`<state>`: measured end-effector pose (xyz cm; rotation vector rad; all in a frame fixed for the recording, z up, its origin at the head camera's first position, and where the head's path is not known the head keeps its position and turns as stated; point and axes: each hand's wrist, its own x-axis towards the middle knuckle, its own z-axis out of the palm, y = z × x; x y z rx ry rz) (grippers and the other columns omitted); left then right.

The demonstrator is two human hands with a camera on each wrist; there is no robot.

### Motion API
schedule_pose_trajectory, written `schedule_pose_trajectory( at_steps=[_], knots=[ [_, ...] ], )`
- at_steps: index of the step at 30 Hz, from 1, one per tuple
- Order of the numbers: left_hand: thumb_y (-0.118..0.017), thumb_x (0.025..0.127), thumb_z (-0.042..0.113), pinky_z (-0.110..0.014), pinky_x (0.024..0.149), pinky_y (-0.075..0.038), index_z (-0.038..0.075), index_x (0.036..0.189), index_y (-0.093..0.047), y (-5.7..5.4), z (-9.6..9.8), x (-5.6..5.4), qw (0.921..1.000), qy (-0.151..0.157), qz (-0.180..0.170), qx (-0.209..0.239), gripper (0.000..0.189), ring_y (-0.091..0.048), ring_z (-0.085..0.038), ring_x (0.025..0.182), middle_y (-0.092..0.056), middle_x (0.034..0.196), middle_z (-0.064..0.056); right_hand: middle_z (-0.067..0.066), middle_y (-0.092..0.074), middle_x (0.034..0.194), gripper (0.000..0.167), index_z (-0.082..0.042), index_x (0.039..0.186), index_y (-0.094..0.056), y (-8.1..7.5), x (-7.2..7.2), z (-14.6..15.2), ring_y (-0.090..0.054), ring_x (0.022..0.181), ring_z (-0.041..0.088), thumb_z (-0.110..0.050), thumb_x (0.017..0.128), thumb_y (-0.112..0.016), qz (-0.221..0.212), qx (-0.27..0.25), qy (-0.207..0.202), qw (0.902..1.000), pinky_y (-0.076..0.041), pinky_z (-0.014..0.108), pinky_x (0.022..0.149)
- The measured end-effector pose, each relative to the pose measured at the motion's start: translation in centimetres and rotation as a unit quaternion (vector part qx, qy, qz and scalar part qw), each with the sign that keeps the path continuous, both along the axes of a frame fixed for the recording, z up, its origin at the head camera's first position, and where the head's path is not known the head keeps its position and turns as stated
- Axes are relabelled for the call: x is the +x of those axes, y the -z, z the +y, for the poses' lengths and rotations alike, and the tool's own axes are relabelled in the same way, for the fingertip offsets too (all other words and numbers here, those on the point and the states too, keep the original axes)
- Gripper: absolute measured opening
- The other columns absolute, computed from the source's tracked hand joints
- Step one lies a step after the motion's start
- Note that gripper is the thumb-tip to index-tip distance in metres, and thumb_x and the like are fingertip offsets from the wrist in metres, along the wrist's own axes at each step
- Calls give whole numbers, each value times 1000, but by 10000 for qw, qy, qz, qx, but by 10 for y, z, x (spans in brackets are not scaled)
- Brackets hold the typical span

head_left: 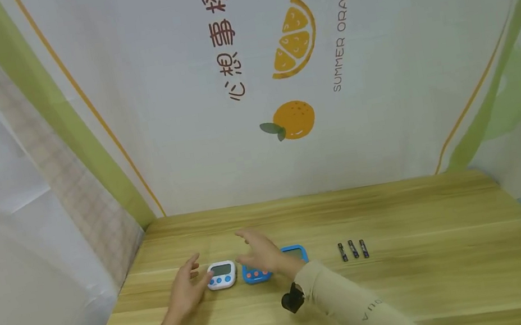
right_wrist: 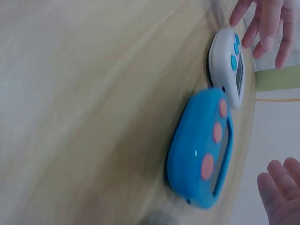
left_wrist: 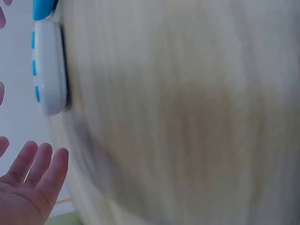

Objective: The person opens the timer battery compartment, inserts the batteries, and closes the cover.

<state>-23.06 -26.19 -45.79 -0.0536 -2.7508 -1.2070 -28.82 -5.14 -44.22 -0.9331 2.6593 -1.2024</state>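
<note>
A white digital timer [head_left: 223,283] with blue buttons lies on the wooden table. Beside it is a blue timer [head_left: 257,279] with orange-pink buttons, its upper part covered by my right hand [head_left: 263,254]. That hand hovers over it with loosely spread fingers and holds nothing; the right wrist view shows the blue timer [right_wrist: 190,150] apart from the fingers [right_wrist: 272,190]. My left hand [head_left: 185,289] is at the white timer's left side, thumb near its edge. In the left wrist view its relaxed fingers [left_wrist: 54,173] point toward the white timer [left_wrist: 52,70], holding nothing.
Another blue-framed device with a grey screen [head_left: 298,253] lies partly behind my right wrist. To the right, three small dark batteries [head_left: 353,249] lie in a row. A white curtain [head_left: 188,157] with orange prints hangs along the table's back edge.
</note>
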Motion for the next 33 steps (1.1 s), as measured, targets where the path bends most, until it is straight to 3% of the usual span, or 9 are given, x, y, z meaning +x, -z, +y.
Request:
schedule_pose_trajectory(
  at_steps=[11, 17, 27, 33],
  knots=[
    [-61, 85, 19, -46, 81, -46, -3, 133, -32, 13, -1, 3, 9985, -156, -270, 456, 60, -51, -39, 101, -45, 119, -30, 15, -41, 131, 61, -1, 133, -34, 14, 7, -23, -44, 113, 31, -18, 83, -64, -526, -607, -1, 9968, -45, 36, 87],
    [-62, 84, 17, -41, 79, -47, -2, 132, -33, 15, -2, 5, 9974, 119, -389, 597, 60, -53, -33, 97, -48, 117, -25, 15, -43, 129, 62, -3, 132, -35, 23, 7, -33, -45, 113, 29, -17, 81, -66, -745, -726, 201, 9944, -47, 34, 85],
    [-71, 72, 2, -33, 76, -48, -5, 132, -32, 15, -1, 3, 9894, 571, -588, 1202, 72, -54, -28, 91, -46, 119, -23, 15, -48, 125, 66, -2, 130, -39, 27, 9, -45, -50, 105, 24, -17, 75, -71, -570, -259, 212, 9978, -46, 29, 81],
    [-72, 70, -3, -28, 72, -48, -8, 131, -33, 15, -2, 0, 9891, 668, -617, 1158, 72, -54, -26, 88, -45, 120, -24, 13, -45, 128, 65, -2, 130, -39, 25, 13, -50, -47, 109, 25, -15, 75, -71, -590, -63, 209, 9980, -43, 34, 88]
  ],
)
